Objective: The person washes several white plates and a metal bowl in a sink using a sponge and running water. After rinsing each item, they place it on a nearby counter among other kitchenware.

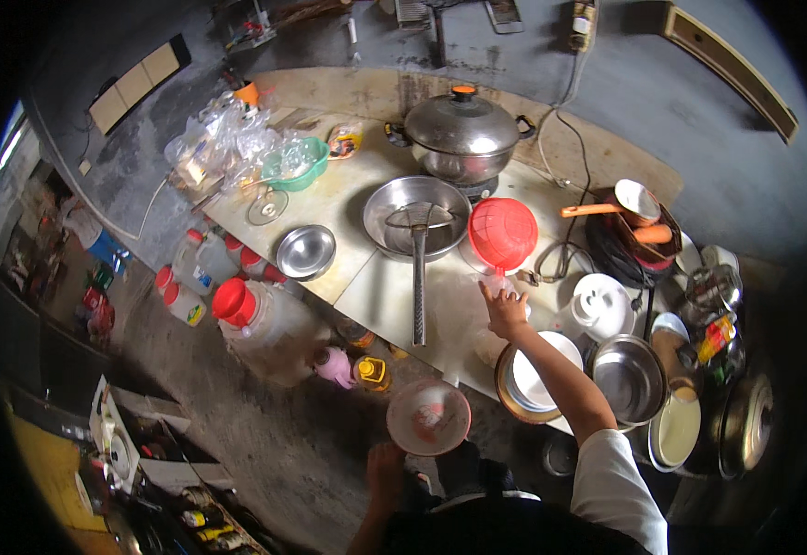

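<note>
My left hand (385, 459) grips the rim of a pale plastic basin (429, 418) with a reddish print inside, held in front of my body past the counter's edge. Over the counter, my right hand (507, 312) reaches out with fingers spread at a translucent plastic item (497, 283); whether it grips that item is hidden. Just beyond the fingers lies a red plastic colander (503, 232), its base up. To the left, a steel basin (382, 201) holds a wire-mesh skimmer (419, 277) whose handle juts towards me. White bowls (549, 364) are stacked beneath my right forearm.
A lidded steel wok (464, 135) stands at the back of the tiled counter (361, 277). Further left are a small steel bowl (306, 252) and a green plastic basket (299, 166). Pots (629, 381) crowd the right side. A large plastic jug (271, 333) stands on the floor.
</note>
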A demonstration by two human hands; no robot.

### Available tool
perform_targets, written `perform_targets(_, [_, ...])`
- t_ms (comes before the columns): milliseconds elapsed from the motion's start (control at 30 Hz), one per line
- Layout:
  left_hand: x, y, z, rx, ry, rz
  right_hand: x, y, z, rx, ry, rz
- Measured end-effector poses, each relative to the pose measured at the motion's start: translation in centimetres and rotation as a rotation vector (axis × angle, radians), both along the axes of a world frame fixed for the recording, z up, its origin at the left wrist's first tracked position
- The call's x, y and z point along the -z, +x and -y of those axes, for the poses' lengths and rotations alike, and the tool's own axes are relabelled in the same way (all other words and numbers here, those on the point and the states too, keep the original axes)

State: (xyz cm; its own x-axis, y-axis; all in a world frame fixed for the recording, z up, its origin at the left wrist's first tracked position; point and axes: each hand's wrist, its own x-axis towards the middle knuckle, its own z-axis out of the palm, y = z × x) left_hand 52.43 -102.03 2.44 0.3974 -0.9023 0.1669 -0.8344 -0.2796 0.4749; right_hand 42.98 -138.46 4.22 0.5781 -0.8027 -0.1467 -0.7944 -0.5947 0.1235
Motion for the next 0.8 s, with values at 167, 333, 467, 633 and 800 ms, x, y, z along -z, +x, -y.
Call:
perform_targets(167, [-2.0,-1.3,2.9,-0.097,-0.019,-0.062,-1.5,3.1,4.9,-0.078,0.274,0.545])
perform_targets(333, [-1.7,-1.5,6.3,-0.134,-0.005,-0.053,-6.4,5.7,6.2,-0.067,0.368,0.654])
perform_targets(467, [-1.2,-1.2,9.5,-0.120,-0.006,-0.079,-8.2,3.6,6.0,-0.232,0.444,0.617])
perform_targets(633, [1.7,-0.6,12.0,-0.112,-0.012,-0.017,-10.8,-2.0,4.2,-0.231,0.196,0.912])
perform_targets(800, [2.7,-0.6,14.6,-0.094,-0.002,0.006,-14.1,-5.4,1.4,-0.078,0.201,1.081])
